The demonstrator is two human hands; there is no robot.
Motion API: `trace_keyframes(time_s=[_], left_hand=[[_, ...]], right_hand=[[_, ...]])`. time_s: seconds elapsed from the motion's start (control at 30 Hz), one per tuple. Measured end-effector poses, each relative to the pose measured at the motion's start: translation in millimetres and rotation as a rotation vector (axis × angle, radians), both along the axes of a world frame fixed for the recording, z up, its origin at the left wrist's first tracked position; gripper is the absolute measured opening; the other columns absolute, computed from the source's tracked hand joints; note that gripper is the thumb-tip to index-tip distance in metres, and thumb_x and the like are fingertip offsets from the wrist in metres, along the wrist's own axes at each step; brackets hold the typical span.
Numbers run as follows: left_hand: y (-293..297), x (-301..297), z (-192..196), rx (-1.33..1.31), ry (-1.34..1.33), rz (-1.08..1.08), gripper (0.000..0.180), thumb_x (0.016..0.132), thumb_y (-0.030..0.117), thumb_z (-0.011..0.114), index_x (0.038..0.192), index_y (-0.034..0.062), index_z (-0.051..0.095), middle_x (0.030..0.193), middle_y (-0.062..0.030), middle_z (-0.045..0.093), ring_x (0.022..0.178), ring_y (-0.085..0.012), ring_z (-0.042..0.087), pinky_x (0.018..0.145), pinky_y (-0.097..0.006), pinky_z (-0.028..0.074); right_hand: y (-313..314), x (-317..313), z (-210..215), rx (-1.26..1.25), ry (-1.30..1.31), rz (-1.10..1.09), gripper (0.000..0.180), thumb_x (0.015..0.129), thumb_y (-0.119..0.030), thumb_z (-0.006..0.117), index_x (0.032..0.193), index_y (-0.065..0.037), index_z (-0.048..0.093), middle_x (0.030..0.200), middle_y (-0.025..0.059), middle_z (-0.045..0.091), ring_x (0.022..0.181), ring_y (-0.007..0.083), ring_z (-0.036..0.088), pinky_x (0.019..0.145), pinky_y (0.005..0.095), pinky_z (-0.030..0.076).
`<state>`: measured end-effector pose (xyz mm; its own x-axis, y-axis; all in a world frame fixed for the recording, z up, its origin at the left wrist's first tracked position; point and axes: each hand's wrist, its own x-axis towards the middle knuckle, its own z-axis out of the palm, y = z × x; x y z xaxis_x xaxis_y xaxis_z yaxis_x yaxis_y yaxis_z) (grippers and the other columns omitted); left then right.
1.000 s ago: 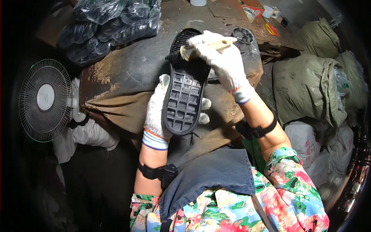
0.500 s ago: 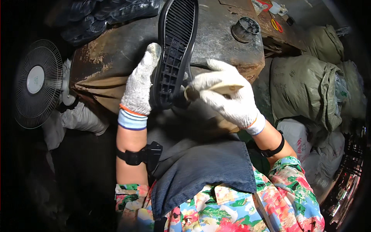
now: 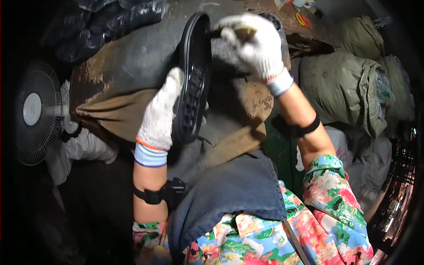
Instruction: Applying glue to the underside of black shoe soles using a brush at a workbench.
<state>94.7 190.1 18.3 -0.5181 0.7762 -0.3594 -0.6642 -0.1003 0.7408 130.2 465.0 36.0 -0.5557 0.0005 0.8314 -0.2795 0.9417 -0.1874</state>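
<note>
In its white knit glove, my left hand (image 3: 158, 115) grips a black shoe sole (image 3: 193, 84) along its left edge. The sole stands lengthwise, tilted, with its raised rim and gridded hollow partly facing me. My right hand (image 3: 260, 46), gloved too and smeared by motion, is closed around the pale handle of a brush (image 3: 245, 32). The brush's dark end points left, close to the upper right edge of the sole; whether it touches cannot be made out. Behind the right hand, a round tin (image 3: 272, 19) is mostly hidden.
A worn dark workbench (image 3: 132, 53) with brown cloth (image 3: 119, 108) hanging at its front lies ahead. Black plastic-wrapped bundles (image 3: 110, 26) sit at the back left. A fan (image 3: 35, 110) stands left. Scissors (image 3: 302, 19) lie far right, above green sacks (image 3: 335, 88). A dark blue cloth (image 3: 234, 190) covers my lap.
My right hand with the brush has moved up and away, from the sole's lower part to near its top. The left hand has lowered the sole slightly and turned it more edge-on.
</note>
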Motion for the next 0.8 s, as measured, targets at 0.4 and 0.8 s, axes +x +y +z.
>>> trace_keyframes(time_s=[0.4,0.8], left_hand=[[-1.4,6.0,-19.8,0.399,-0.563,-0.141,0.079,0.109,0.064,0.036,0.148,-0.0017,0.052,0.131,-0.0290,0.067,0.107,-0.0567,0.069,0.084,-0.074,0.059],[-6.4,2.6,-33.3,0.650,-0.682,-0.128,0.076,0.111,0.058,0.035,0.157,-0.0022,0.041,0.154,-0.0309,0.050,0.128,-0.0606,0.056,0.100,-0.079,0.048]], right_hand=[[-17.2,-39.8,5.6,0.129,-0.099,0.019,0.017,0.086,-0.019,0.080,0.102,-0.013,0.080,0.093,0.0061,0.077,0.089,0.0275,0.073,0.081,0.0344,0.058],[-45.3,-19.3,-42.2,-0.918,-0.246,0.314,0.020,0.091,-0.009,0.075,0.110,-0.005,0.079,0.106,0.0063,0.080,0.095,0.0161,0.074,0.089,0.0301,0.058]])
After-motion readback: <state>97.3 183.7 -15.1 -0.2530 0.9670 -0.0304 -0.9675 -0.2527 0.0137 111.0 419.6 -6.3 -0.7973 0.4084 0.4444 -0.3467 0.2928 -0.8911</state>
